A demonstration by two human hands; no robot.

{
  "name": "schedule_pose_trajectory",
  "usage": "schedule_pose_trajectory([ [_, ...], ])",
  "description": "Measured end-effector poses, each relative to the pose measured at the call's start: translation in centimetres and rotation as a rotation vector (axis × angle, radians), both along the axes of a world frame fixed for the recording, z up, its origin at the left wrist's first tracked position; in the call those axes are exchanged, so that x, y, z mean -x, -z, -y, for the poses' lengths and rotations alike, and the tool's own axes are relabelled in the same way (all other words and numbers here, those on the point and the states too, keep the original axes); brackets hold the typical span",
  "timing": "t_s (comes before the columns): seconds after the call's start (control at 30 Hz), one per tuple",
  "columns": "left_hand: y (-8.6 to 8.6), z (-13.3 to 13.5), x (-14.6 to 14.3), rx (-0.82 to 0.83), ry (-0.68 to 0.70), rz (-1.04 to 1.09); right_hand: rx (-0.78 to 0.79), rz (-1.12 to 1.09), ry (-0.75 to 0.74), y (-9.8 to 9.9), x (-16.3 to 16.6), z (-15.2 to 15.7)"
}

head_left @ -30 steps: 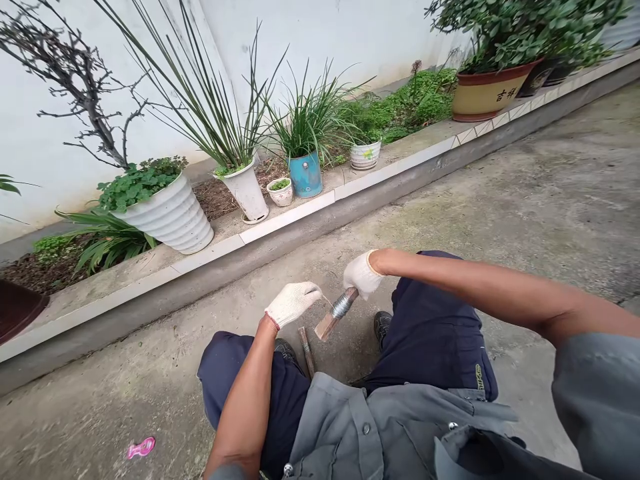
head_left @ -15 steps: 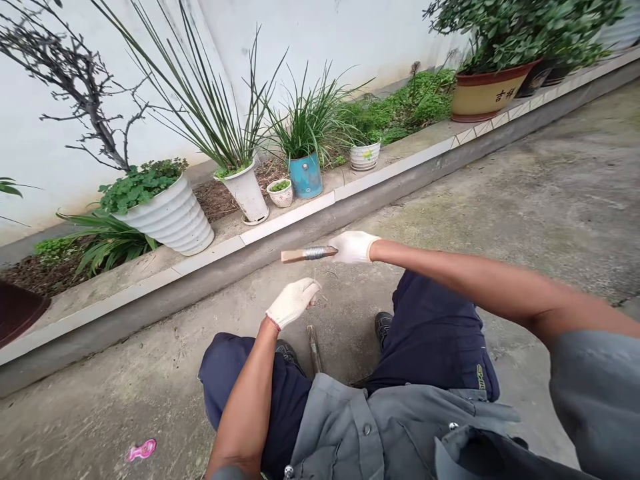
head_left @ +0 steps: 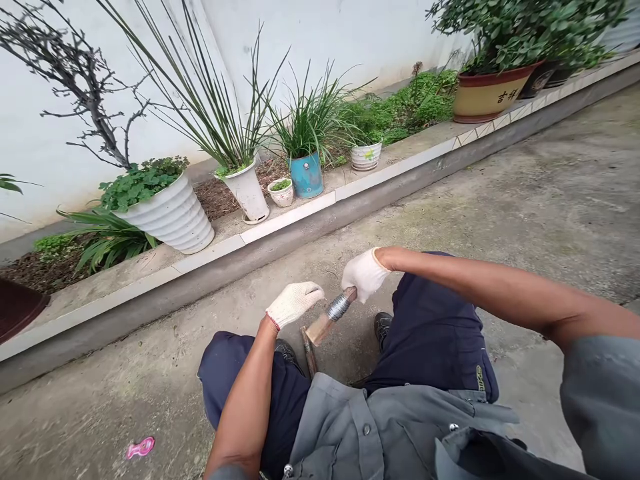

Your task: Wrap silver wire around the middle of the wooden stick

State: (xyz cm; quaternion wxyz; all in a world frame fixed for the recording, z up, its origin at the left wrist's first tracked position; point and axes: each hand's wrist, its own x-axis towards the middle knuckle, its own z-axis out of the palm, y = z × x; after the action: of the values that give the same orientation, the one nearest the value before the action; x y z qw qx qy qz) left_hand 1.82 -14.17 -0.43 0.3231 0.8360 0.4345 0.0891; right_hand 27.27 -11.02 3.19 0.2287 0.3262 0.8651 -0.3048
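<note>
My right hand (head_left: 365,275), in a white knit glove, is closed on a wooden handle bound with wire (head_left: 338,308). Its blunt bare-wood end tilts down and to the left. My left hand (head_left: 296,303), gloved as well, hovers just left of the handle, with fingers drawn together in a pinch. Anything between those fingertips is too small to make out. Below, a dark wooden stick (head_left: 309,353) stands out from between my feet, its lower part hidden by my clothes.
A low tiled kerb (head_left: 260,233) crosses in front of me. On it stand a ribbed white pot (head_left: 173,215), a tall white pot (head_left: 249,193), a blue pot (head_left: 307,177) and a yellow pot (head_left: 483,97). A pink object (head_left: 141,447) lies on the concrete at lower left.
My right hand has swung the wire-bound handle from level to slanting down, closer to me. The thin strands seen at my left fingertips no longer show. The stick's top leans slightly more left.
</note>
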Motion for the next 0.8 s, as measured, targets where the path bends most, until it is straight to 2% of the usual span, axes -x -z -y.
schedule_pose_trajectory([
  [0.1,0.0,-0.2,0.0,0.028,-0.018,0.085,0.089,-0.168,0.217,-1.3,-0.4,-0.2],
  [0.17,0.0,-0.2,-0.2,0.042,-0.057,0.132,0.046,-0.273,0.365,-2.1,-0.4,-0.7],
  [0.27,0.1,0.1,-0.4,0.061,-0.099,0.187,-0.191,-0.304,0.506,-2.6,-0.1,-2.0],
  [0.33,0.1,0.2,-0.5,0.054,-0.102,0.164,-0.413,-0.189,0.522,-2.4,0.3,-2.9],
  [0.4,0.2,0.2,-0.5,0.02,-0.084,0.09,-0.558,0.0,0.49,-1.8,0.7,-3.4],
  [0.5,0.2,0.1,-0.3,-0.063,-0.025,-0.019,-0.59,0.215,0.393,-0.3,1.2,-2.7],
  [0.67,0.2,0.2,-0.4,-0.14,0.092,-0.109,-0.455,0.31,0.14,1.7,1.8,0.4],
  [0.8,0.1,0.4,-0.4,-0.086,0.076,-0.086,-0.253,0.195,-0.083,1.5,1.2,1.4],
])
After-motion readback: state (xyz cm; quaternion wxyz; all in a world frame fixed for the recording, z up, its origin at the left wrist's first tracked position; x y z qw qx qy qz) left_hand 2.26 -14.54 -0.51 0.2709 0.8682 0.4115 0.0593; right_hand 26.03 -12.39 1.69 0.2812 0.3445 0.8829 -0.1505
